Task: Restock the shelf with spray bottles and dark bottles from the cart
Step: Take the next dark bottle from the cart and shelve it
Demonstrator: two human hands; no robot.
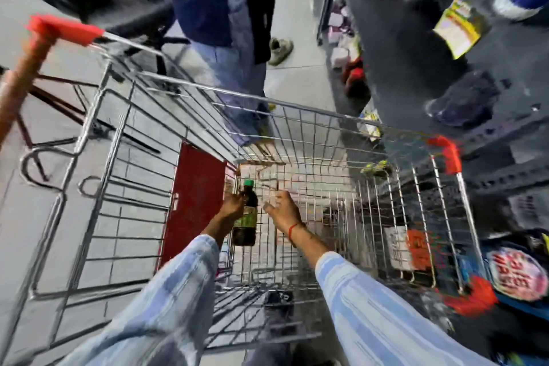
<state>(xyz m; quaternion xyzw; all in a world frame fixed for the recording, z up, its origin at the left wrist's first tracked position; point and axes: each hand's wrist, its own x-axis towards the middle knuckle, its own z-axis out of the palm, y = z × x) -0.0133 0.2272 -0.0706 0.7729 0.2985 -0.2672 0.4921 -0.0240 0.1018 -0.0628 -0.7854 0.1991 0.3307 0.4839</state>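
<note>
A dark bottle is topped by a green cap and wrapped in a green label; the cart is silver wire, trimmed with red corners; pale blue striped sleeves are worn; a red thread is tied at the right wrist.

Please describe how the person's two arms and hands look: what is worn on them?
Both arms wear loose, light blue long sleeves with faint paler stripes, pushed back to leave the forearms bare. The left hand is bare, with no glove or ring visible. The right hand is also bare; a thin red thread is tied around its wrist.
</note>
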